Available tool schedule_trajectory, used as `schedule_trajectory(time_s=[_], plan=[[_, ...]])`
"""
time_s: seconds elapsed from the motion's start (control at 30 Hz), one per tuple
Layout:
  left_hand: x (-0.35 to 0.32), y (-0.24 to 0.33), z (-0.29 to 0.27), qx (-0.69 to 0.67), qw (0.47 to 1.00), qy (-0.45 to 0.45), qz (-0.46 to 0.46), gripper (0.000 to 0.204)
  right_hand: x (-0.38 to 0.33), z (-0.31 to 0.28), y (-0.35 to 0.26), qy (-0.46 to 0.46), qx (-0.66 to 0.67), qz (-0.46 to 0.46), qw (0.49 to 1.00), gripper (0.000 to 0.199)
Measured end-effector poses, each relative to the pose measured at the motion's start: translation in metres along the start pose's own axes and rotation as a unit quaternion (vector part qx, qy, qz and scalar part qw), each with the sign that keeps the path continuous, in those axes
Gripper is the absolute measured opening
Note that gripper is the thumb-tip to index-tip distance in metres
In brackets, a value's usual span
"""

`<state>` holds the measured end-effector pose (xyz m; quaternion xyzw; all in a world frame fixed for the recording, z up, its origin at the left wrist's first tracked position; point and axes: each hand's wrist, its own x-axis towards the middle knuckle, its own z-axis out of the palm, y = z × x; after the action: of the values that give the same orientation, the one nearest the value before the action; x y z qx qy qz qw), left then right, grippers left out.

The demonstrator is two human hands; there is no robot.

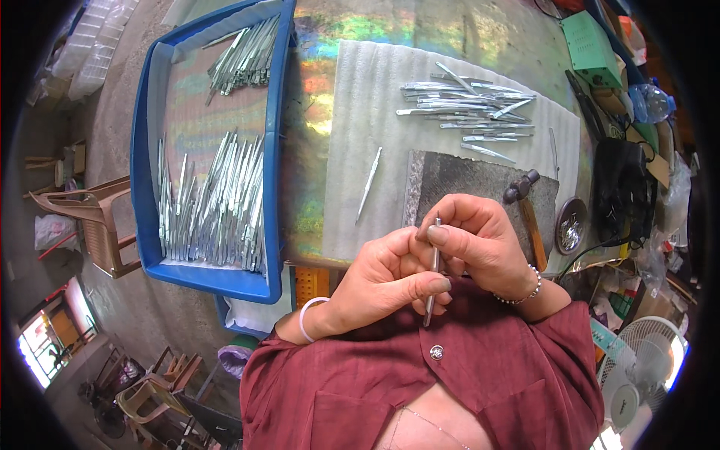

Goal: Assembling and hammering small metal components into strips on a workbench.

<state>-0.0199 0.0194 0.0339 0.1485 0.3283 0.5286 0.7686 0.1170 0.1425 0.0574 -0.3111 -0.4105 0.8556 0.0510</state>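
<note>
Just in front of my chest, both hands hold one slim silver metal piece [435, 259] upright. My left hand [379, 277] closes round its middle, with the thumb lying across it. At its top end, the thumb and bent forefinger of my right hand [480, 244] pinch it; whether a smaller part sits there I cannot make out. Beyond my hands lies a dark stone-like slab [465, 180] on a white foam sheet [360, 105]. A single slender metal piece [368, 187] rests on the foam to the left, and a loose pile of similar pieces [465, 105] lies farther back.
A blue tray [140, 165] with two groups of metal pieces stands at the left. On the right are a hammer [533, 229], a round dish of small shiny parts [571, 225], a black bag [619, 180], a green box [590, 45] and a fan [637, 360].
</note>
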Motion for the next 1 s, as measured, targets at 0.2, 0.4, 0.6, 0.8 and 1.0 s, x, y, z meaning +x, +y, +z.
schedule_trajectory(time_s=[0.2,0.4,0.6,0.8,1.0], plan=[[-0.013,-0.016,-0.001,0.037,0.995,0.012,0.087,0.034,-0.004,0.001,0.012,-0.016,-0.018,-0.037,0.999,0.019],[-0.016,-0.010,-0.001,0.038,0.996,0.039,0.065,0.061,0.002,0.000,0.016,0.000,0.024,0.000,1.000,0.031],[-0.016,-0.013,-0.016,-0.041,0.996,0.075,-0.015,0.069,0.000,-0.009,0.023,0.050,0.005,-0.003,0.999,0.037],[-0.011,-0.017,-0.018,-0.063,0.992,0.107,-0.007,0.068,0.002,-0.010,0.019,0.044,-0.002,0.035,0.998,0.040],[-0.008,-0.013,-0.020,-0.021,0.994,0.103,-0.021,0.057,0.003,-0.015,0.019,0.013,0.031,0.040,0.999,0.039]])
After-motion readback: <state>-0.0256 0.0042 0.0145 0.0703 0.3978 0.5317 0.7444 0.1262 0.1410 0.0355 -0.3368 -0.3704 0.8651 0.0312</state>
